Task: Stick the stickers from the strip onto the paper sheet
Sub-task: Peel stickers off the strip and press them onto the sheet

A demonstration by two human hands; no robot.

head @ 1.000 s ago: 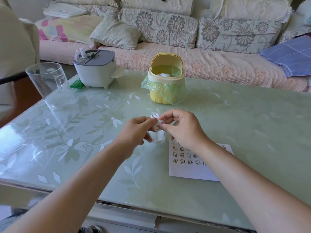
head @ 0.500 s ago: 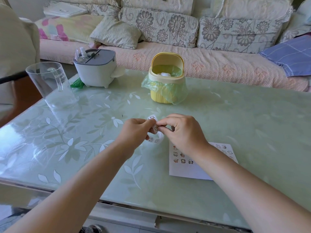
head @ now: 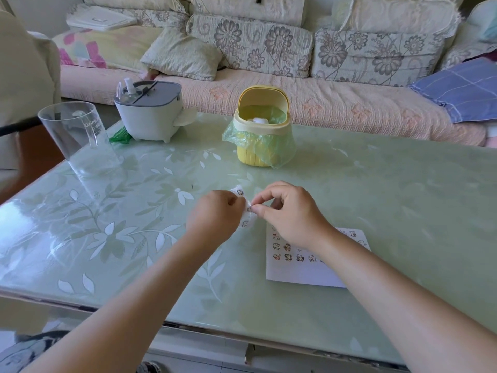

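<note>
White paper sheet [head: 301, 274], at four o'clock of the hands, already bears rows of stickers [head: 287, 257]. The left hand [head: 215, 219] grips the strip [head: 245, 224], which has more to go, and the right hand [head: 290, 214] pinches one off it.

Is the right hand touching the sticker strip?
Touching. The head view shows the right hand pinching the sticker strip at a sticker, while the left hand holds it.

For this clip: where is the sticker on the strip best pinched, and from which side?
Probably by its right-hand edge, with thumb and forefinger tips coming from the right, as the right hand does. The left hand holds the strip curled, bulging rightwards, so the sticker there faces away from that hand.
</note>
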